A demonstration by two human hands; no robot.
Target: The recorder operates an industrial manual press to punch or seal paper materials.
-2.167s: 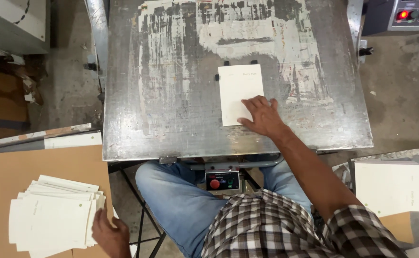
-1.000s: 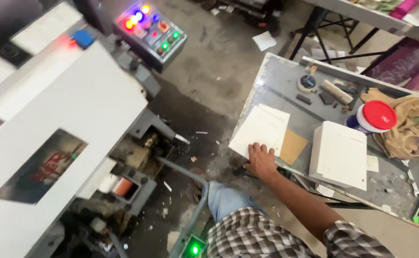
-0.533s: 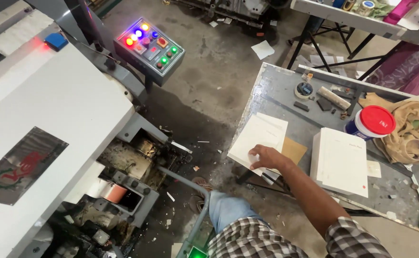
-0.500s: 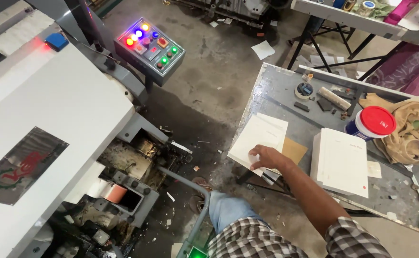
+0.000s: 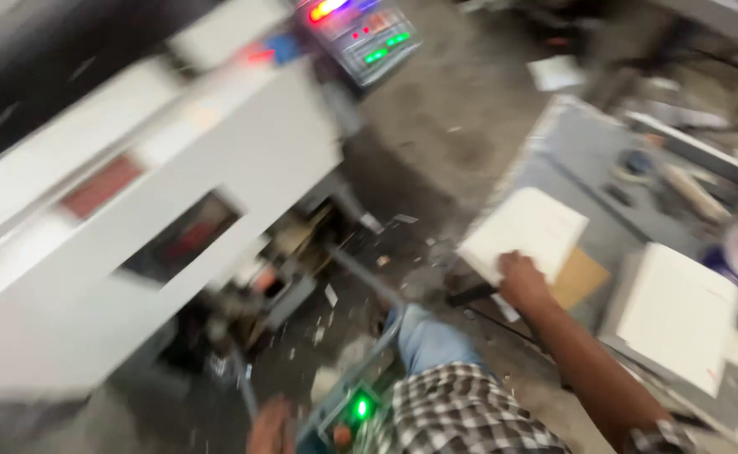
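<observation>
- The right hand (image 5: 520,282) is resting, fingers curled, on the near corner of a white card stack (image 5: 524,233); motion blur is hiding whether the fingers are gripping it or only pressing down.
- That stack is lying at the near-left edge of the grey counter (image 5: 579,160), partly over a brown cardboard sheet (image 5: 582,277) just right of the hand.
- Further right of the hand, 1 taller white stack (image 5: 676,315) is sitting apart, so 1 pile looks already set down while this one is being placed or squared, as far as I can judge.
- The left hand (image 5: 272,427) is hanging low, well left of the right one, beside a box with a green light (image 5: 359,408); its grip cannot be told.
- Beyond, a white machine (image 5: 159,210) is standing with a lit control panel (image 5: 356,34).
</observation>
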